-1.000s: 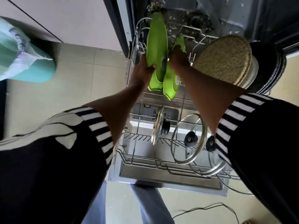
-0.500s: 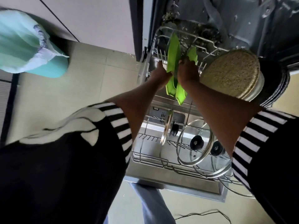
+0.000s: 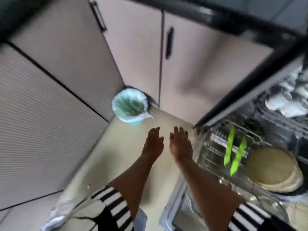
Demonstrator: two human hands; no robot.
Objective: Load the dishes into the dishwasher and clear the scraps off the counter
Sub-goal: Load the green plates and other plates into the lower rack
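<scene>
Two bright green plates [image 3: 229, 145] [image 3: 238, 155] stand on edge side by side in the lower rack [image 3: 210, 147] of the open dishwasher at the right. A round speckled tan plate [image 3: 273, 167] leans just right of them, with dark plates behind it. My left hand [image 3: 154, 144] and my right hand [image 3: 180, 144] hover over the floor left of the rack, both empty with fingers spread. White dishes [image 3: 286, 104] sit blurred in the upper rack. The whole view is blurred by motion.
A teal waste bin [image 3: 130, 109] lined with a white bag stands on the tiled floor in the corner. Beige cabinet doors with black handles [image 3: 169, 42] run along the back. A ribbed grey panel [image 3: 41, 122] fills the left. A black counter edge [image 3: 233, 19] crosses the top.
Both hands have let go of the green plates, which now stand in the rack, and pulled back to the left. My view has swung left and up toward the cabinets and bin.
</scene>
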